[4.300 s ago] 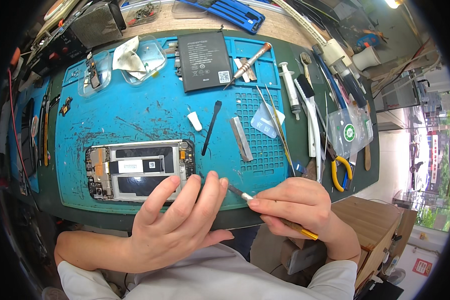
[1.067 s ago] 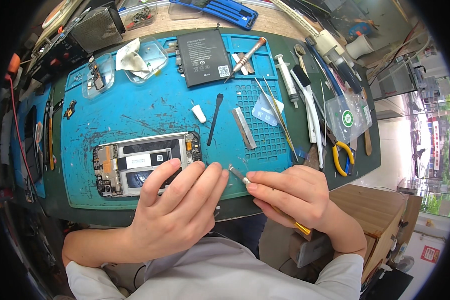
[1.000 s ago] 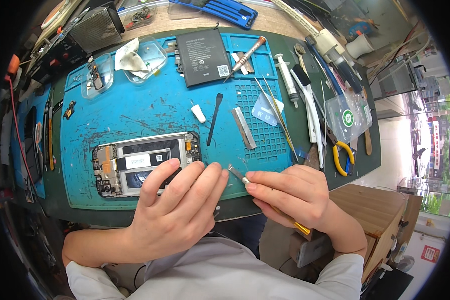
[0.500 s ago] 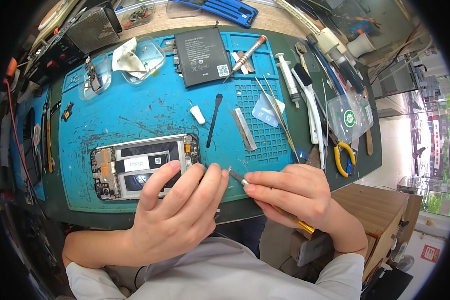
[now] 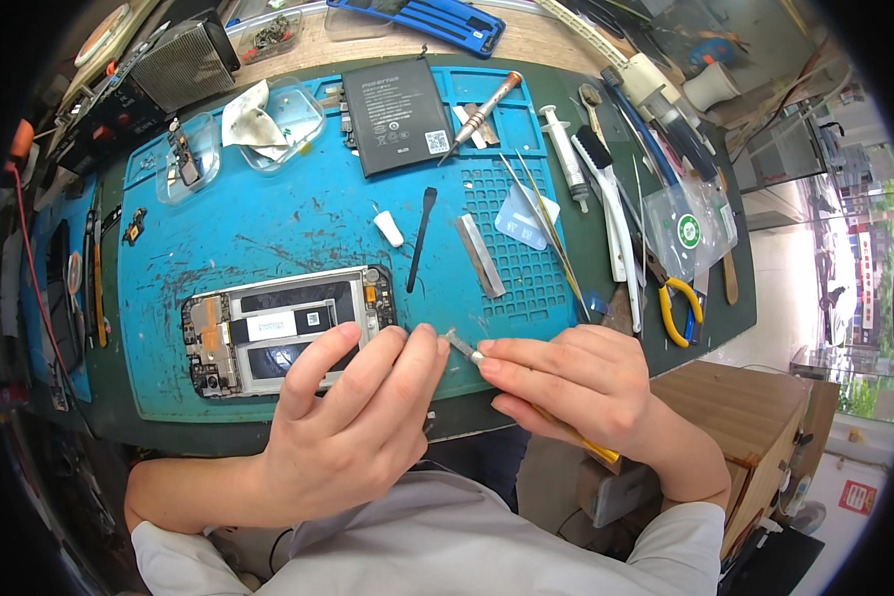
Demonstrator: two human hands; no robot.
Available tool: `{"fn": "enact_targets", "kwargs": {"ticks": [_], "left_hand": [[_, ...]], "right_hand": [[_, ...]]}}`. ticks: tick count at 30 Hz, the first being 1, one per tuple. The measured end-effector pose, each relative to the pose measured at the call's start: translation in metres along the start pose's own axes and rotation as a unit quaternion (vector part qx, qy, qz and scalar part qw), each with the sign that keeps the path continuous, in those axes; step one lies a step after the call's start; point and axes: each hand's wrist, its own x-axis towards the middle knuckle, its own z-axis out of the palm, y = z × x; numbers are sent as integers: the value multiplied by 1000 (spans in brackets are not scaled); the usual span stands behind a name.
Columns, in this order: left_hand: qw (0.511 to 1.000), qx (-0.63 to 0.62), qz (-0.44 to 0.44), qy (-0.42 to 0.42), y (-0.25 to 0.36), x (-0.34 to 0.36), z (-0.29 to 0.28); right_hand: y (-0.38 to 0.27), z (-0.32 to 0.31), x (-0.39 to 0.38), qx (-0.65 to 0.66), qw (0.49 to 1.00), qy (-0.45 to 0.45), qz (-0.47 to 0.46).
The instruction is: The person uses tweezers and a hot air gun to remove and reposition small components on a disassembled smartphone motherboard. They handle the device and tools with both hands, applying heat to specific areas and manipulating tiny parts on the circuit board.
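My right hand (image 5: 584, 382) pinches a slim craft knife (image 5: 464, 349) with a grey metal blade and a gold handle end. The blade points left, its tip beside the fingertips of my left hand (image 5: 356, 422). My left fingers curl together over the mat's near edge; the thumb is hidden, and whatever they pinch is too small or covered to make out. Just beyond that hand lies an opened phone (image 5: 258, 283), its frame and circuit board bare, partly covered by my fingers.
A black phone battery (image 5: 395, 117) rests on the blue mat (image 5: 298, 223) at the back, a screwdriver (image 5: 482, 114) beside it. Nearer lie a black spudger (image 5: 422, 238), a metal strip (image 5: 480, 258) and tweezers (image 5: 551, 233). Yellow-handled pliers (image 5: 680, 313), a syringe (image 5: 566, 159) and brushes lie right.
The view has shifted slightly. The knife and my right hand have moved a little to the left, with the blade still at my left fingertips. My left hand has barely moved.
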Motion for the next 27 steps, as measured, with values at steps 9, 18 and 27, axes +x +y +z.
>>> {"fn": "enact_targets", "kwargs": {"ticks": [9, 18, 27], "left_hand": [[992, -120, -45, 20, -9, 13, -12], [979, -175, -68, 78, -15, 41, -17], [953, -296, -48, 45, -19, 40, -19]], "right_hand": [[7, -6, -2, 135, 989, 30, 46], [5, 0, -9, 49, 992, 97, -60], [6, -7, -10, 132, 986, 74, -67]]}}
